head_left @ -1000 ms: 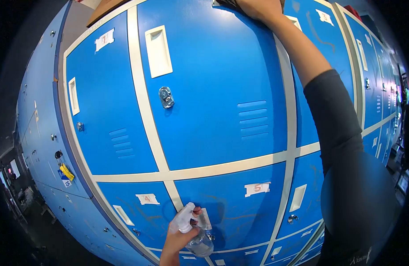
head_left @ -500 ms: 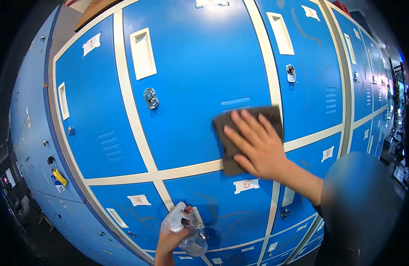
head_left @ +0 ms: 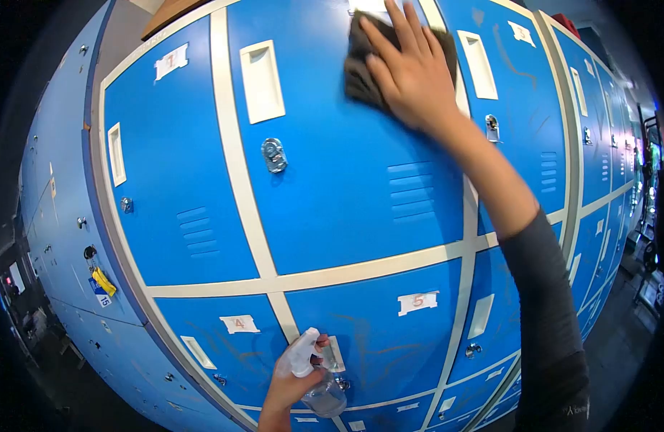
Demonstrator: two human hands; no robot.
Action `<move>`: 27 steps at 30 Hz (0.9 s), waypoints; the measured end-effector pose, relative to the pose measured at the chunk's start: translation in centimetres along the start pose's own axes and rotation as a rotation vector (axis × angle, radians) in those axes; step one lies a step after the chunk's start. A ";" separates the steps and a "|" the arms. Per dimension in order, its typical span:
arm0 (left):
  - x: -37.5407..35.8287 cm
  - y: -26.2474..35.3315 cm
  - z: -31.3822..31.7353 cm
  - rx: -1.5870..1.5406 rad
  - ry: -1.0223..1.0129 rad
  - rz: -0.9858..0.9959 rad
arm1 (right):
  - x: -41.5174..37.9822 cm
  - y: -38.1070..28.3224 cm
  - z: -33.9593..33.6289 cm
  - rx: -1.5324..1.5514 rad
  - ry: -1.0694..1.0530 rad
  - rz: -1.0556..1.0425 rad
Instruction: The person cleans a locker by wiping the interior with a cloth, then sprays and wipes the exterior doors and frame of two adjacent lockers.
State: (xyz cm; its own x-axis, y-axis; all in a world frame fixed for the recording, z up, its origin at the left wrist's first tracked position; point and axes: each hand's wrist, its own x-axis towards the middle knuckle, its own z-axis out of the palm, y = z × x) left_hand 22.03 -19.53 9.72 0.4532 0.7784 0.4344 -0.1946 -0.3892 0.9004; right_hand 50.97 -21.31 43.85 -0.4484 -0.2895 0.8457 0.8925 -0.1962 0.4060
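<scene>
My right hand (head_left: pixel 422 79) presses a dark grey cloth (head_left: pixel 360 66) flat against the upper part of a large blue locker door (head_left: pixel 332 209). Its fingers are spread over the cloth, which partly covers the white label at the door's top. Low in the view, my left hand (head_left: pixel 290 381) is wrapped round the neck of a clear spray bottle (head_left: pixel 324 398) with a white trigger head. The bottle is upright, in front of the lower lockers marked 4 and 5. Brown smears mark the door numbered 5 (head_left: pixel 378 345).
A metal lock (head_left: pixel 273 155) and a recessed white handle (head_left: pixel 263 83) sit on the large door's left side. Keys with a yellow tag (head_left: pixel 104 282) hang from a light blue locker at left. More lockers run off to the right.
My right hand has moved the cloth up the door, from over the lower vents to near the top. The vents now show. My left hand still grips the spray bottle in much the same place.
</scene>
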 end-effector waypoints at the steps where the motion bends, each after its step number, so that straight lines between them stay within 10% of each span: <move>1: 0.0 0.0 -0.1 -0.006 -0.005 0.017 | 2.4 0.1 0.5 0.010 0.010 -0.017; 27: -4.1 -1.6 -1.2 -0.006 -0.086 0.045 | -9.2 -16.7 -5.8 0.260 -0.507 -0.113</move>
State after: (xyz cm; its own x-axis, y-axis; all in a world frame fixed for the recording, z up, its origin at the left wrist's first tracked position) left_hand 19.44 -21.55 6.49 0.5165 0.7152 0.4709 -0.2214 -0.4197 0.8803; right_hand 39.91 -20.83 27.33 -0.5198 0.2173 0.8262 0.8516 0.0555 0.5212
